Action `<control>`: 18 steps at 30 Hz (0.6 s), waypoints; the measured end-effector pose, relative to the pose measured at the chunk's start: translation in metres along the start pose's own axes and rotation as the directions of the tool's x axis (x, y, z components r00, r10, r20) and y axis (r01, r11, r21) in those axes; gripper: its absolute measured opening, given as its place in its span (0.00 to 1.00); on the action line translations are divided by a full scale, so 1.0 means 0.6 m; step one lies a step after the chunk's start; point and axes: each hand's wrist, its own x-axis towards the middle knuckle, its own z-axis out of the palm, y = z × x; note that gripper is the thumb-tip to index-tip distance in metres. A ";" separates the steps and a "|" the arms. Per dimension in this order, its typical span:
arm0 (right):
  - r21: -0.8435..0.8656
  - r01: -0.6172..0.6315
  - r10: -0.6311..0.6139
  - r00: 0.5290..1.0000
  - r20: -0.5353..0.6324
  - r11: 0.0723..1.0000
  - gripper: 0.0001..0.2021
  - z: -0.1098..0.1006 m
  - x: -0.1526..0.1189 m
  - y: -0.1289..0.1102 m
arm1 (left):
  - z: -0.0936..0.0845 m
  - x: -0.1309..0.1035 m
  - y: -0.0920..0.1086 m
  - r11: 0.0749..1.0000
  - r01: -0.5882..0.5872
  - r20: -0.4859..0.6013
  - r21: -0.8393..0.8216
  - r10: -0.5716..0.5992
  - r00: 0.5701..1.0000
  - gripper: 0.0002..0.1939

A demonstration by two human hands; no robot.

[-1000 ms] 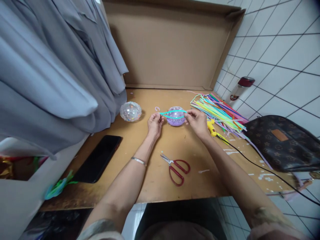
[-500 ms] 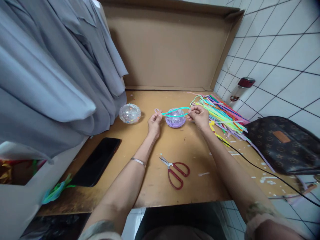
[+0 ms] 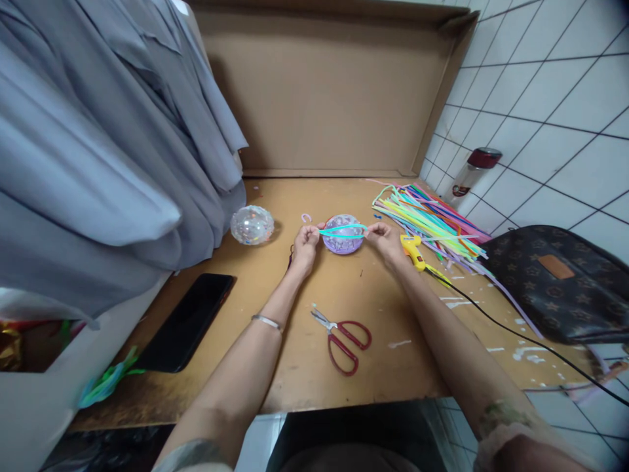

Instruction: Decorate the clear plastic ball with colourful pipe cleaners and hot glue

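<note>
Centrally, two bare hands hold a thin turquoise strip loop (image 3: 343, 226) stretched sideways above a round, translucent purple openwork bowl or ball (image 3: 343, 247) on the wooden tabletop (image 3: 383, 354). The left hand (image 3: 305, 250) has its grip closed on the loop's left end; the right hand (image 3: 386, 245) has its grip pinched on the right end. Which fingertips press hardest is too small to tell. To manage this hold well, pinch lightly at the very ends, keep both hands level and pull evenly, so the two strands neither twist nor kink; too much tension could slip an end free.

Counted: two hands, one turquoise loop with two visible strands, and two round pieces, the second clear and speckled (image 3: 251, 225), left of centre. Also one small pink ring (image 3: 306, 217), one pair of red-handled scissors (image 3: 334, 326) lower centre, one yellow glue gun (image 3: 413, 252) right of centre, one black phone (image 3: 189, 321) lower left. Multicoloured strips (image 3: 427, 223), upper right of centre, overlap too much to count.
</note>
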 end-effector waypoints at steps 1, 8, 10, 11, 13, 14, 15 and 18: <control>-0.004 0.000 0.000 1.000 0.005 1.000 0.07 -0.002 -0.003 0.002 | -0.001 -0.004 0.001 1.000 0.004 -0.001 -0.003 -0.004 1.000 0.14; -0.002 0.019 -0.019 0.999 0.029 1.000 0.08 -0.011 -0.017 0.014 | -0.006 -0.033 0.009 0.999 0.028 -0.038 0.037 -0.026 0.999 0.06; 0.009 0.034 -0.034 0.999 0.034 0.999 0.09 -0.011 -0.022 0.013 | -0.007 -0.035 0.010 0.999 0.023 -0.032 0.040 -0.022 0.999 0.06; 0.013 0.041 -0.041 0.999 0.036 0.999 0.09 -0.011 -0.024 0.012 | -0.008 -0.035 0.010 0.999 0.020 -0.033 0.049 -0.018 0.999 0.06; 0.019 0.053 -0.054 0.998 0.036 0.998 0.09 -0.010 -0.029 0.010 | -0.008 -0.034 0.011 0.998 0.013 -0.037 0.069 -0.010 0.999 0.06; 0.020 0.056 -0.057 0.998 0.038 0.998 0.09 -0.009 -0.031 0.009 | -0.009 -0.033 0.011 0.997 0.010 -0.035 0.076 -0.007 0.999 0.06; 0.024 0.058 -0.058 0.998 0.037 0.998 0.09 -0.008 -0.033 0.008 | -0.009 -0.033 0.012 0.997 0.008 -0.030 0.079 -0.005 1.000 0.06; 0.041 0.051 -0.053 0.998 0.034 0.998 0.11 -0.005 -0.036 0.008 | -0.008 -0.033 0.017 0.996 0.009 -0.010 0.086 -0.008 1.000 0.06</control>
